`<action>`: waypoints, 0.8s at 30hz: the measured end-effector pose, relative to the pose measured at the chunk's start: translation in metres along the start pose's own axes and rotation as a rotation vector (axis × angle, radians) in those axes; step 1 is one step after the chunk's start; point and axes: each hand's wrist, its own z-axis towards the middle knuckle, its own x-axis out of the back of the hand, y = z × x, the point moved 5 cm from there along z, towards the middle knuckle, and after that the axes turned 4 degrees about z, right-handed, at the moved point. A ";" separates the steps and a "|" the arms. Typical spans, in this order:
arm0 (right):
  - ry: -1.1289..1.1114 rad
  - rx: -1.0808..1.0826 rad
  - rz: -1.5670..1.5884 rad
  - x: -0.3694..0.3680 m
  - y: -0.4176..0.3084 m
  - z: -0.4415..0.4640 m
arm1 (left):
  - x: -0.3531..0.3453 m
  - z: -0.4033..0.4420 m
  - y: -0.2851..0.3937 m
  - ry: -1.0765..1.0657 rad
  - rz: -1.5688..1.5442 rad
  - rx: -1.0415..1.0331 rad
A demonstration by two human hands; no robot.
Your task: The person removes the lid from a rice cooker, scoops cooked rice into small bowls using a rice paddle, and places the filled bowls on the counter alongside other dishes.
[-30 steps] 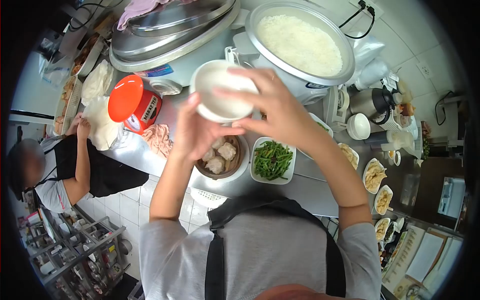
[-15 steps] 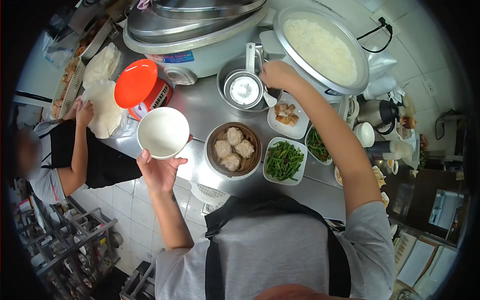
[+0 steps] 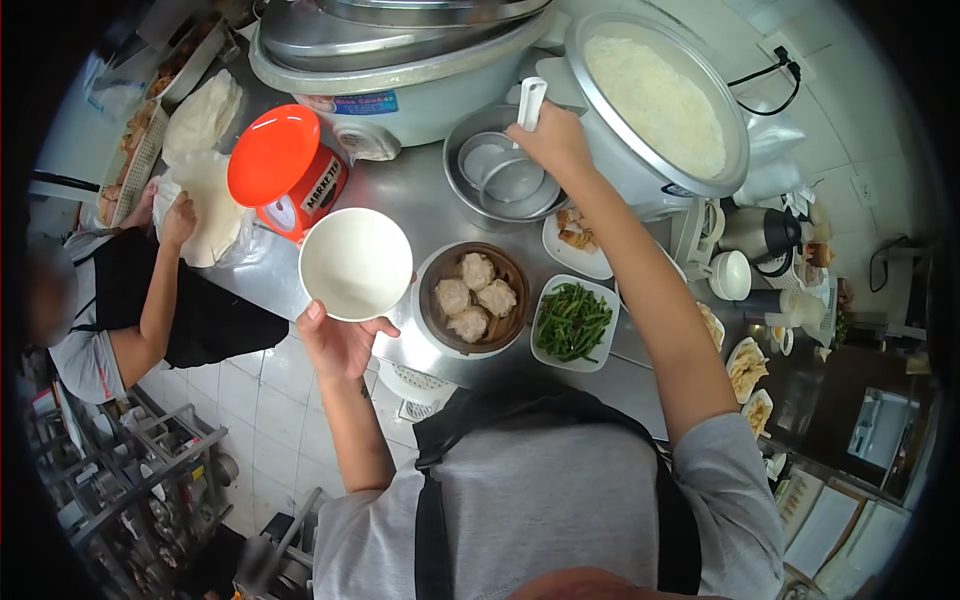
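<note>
Holding up a white bowl (image 3: 355, 265) in the left hand (image 3: 342, 345), just left of the frame's centre, with the grip curved partly open around its lower side. Pressing the thumb to the near rim, with other fingers mostly hidden beneath. Tilted a little to show a smooth, pale inside, with nothing visible in it.

Gripping a white handle (image 3: 532, 100) in the right hand (image 3: 555, 140), at upper centre, with the grip closed and the handle's top poking out above the fingers. Reaching over the rim of a metal pot (image 3: 456, 182), with two round metal cups (image 3: 515, 180) inside, shiny and overlapping.

Set on the counter (image 3: 405, 225) near the centre: a bamboo steamer (image 3: 526, 300) with four pale, wrinkled dumplings (image 3: 475, 270). Placed just right of it: a white dish of green vegetables (image 3: 573, 322). Seen at upper left: an orange-topped scale (image 3: 274, 158). Seen at upper right: an open cooker of white rice (image 3: 655, 105).
</note>
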 end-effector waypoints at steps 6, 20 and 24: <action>-0.022 -0.014 0.041 0.030 -0.017 -0.011 | -0.001 0.004 -0.002 -0.008 0.002 0.012; -0.289 0.571 -0.333 0.001 -0.028 -0.041 | 0.005 0.002 0.002 -0.007 0.049 -0.012; -0.369 0.483 -0.369 -0.001 -0.021 -0.014 | 0.009 -0.005 0.008 -0.005 0.039 -0.055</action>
